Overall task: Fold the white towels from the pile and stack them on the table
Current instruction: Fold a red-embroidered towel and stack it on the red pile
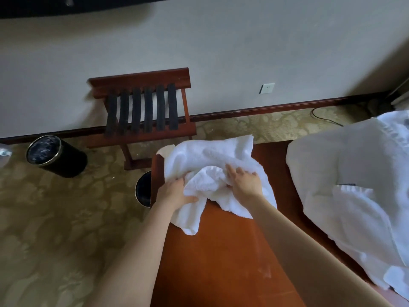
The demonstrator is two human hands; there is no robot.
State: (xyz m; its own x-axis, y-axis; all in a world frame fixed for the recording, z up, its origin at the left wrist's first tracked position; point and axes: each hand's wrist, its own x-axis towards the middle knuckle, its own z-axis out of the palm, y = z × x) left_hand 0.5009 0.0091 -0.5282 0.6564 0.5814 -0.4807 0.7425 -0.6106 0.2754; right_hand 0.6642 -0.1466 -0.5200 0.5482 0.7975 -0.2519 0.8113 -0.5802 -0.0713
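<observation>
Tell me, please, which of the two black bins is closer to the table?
The bin half hidden behind the table; the other bin stands on the carpet, left of the wooden rack.

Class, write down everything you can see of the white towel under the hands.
The towel is white, fluffy cloth that looks like terry, unfolded and bunched in soft folds. It lies on the far end of the brown table, reaching its left edge. The left hand grips a crumpled fold; the right hand rests flat on top.
</observation>
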